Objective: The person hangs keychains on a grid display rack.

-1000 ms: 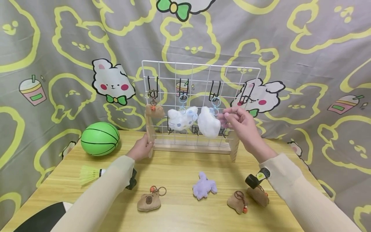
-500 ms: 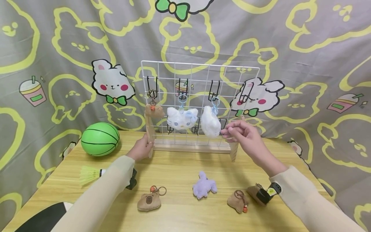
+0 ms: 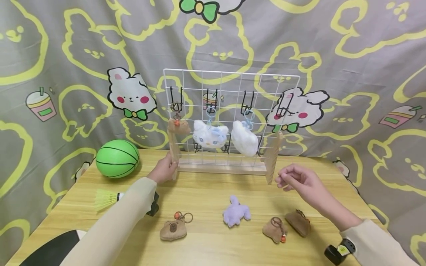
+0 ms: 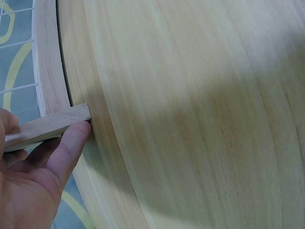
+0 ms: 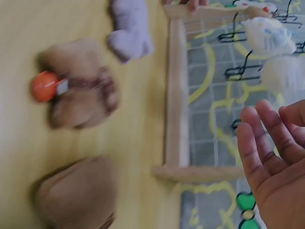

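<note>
My left hand (image 3: 164,168) grips the left wooden leg of a white wire grid rack (image 3: 222,169); in the left wrist view the wooden leg (image 4: 57,123) lies between thumb and fingers. My right hand (image 3: 301,183) hovers just right of the rack, fingers loosely bent and holding nothing. From the rack's black hooks hang a brown plush keychain (image 3: 179,126), a white cat-face plush keychain (image 3: 210,136) with a blue bow, and a white plush keychain (image 3: 245,138) showing its plain back. Beneath the right hand lie two brown plush keychains, one with an orange bead (image 3: 274,229), the other darker (image 3: 298,222).
A purple plush (image 3: 235,211) and a capybara-face keychain (image 3: 173,229) lie on the wooden table (image 3: 206,244). To the left are a green ball (image 3: 117,159), a yellow shuttlecock (image 3: 105,200) and a black-and-white object (image 3: 50,249) at the edge. A patterned curtain (image 3: 146,29) hangs behind.
My right hand has left the white plush keychain and moved down and right. That keychain has swung and turned slightly on its hook. The left hand stays on the rack's leg.
</note>
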